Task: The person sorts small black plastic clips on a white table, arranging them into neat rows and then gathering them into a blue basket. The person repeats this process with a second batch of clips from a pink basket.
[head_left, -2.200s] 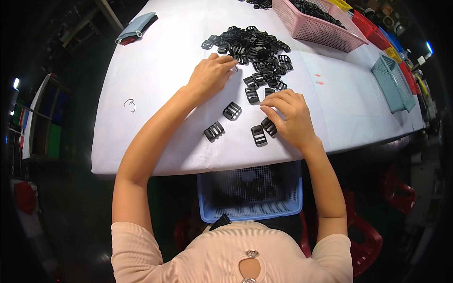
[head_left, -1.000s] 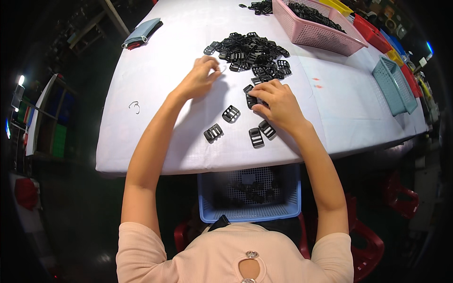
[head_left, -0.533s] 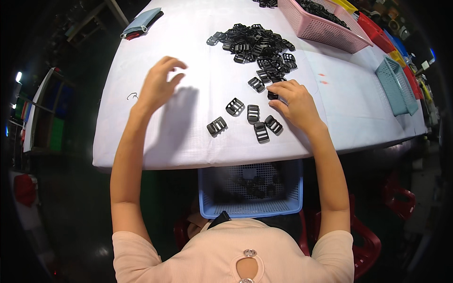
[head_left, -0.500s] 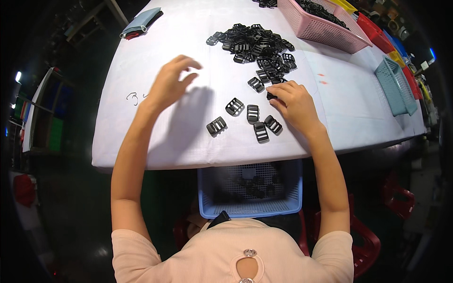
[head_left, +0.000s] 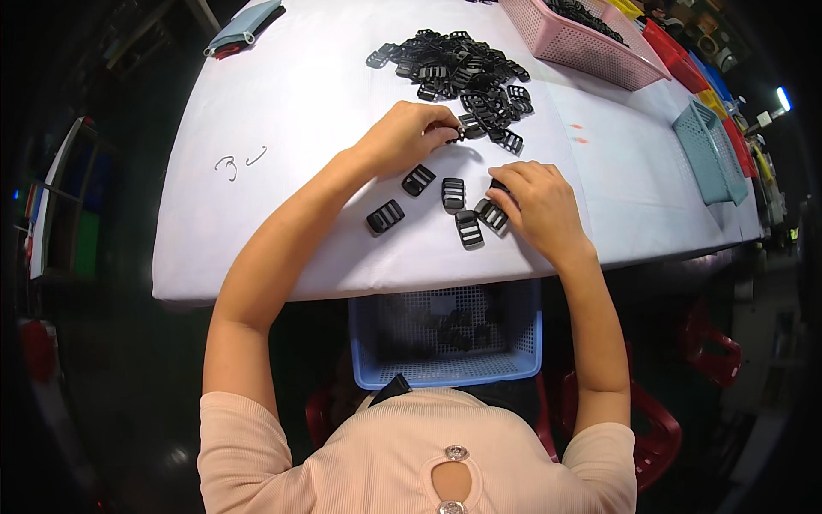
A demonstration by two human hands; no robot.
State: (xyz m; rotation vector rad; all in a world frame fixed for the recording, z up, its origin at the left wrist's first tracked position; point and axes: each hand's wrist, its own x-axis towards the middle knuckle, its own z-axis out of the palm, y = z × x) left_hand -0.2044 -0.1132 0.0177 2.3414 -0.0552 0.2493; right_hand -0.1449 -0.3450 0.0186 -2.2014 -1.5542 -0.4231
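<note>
My left hand (head_left: pixel 406 140) is closed at the near edge of a heap of black plastic strap buckles (head_left: pixel 458 70), its thumb and fingertips pinching one buckle mostly hidden by them. To its right, my right hand (head_left: pixel 542 208) has its fingers curled over another black buckle, of which only a dark bit shows at the fingertips. Several single buckles lie in front of the hands: one at the far left (head_left: pixel 385 217), one below my left hand (head_left: pixel 419 180), one in the middle (head_left: pixel 454 194), one nearest me (head_left: pixel 468 230), and one right beside my right fingertips (head_left: pixel 491 215).
Below the table's front edge sits a blue plastic basket (head_left: pixel 364 343) with some black pieces inside. A pink basket (head_left: pixel 591 64) full of black parts stands at the far right, a teal basket (head_left: pixel 715 158) nearer. Folded face masks (head_left: pixel 244 28) lie at the far left of the white tabletop (head_left: pixel 282 128).
My left hand has moved right to the heap's near edge and closed on a buckle. My right hand has come slightly nearer me, beside the loose buckles, still holding its buckle.
</note>
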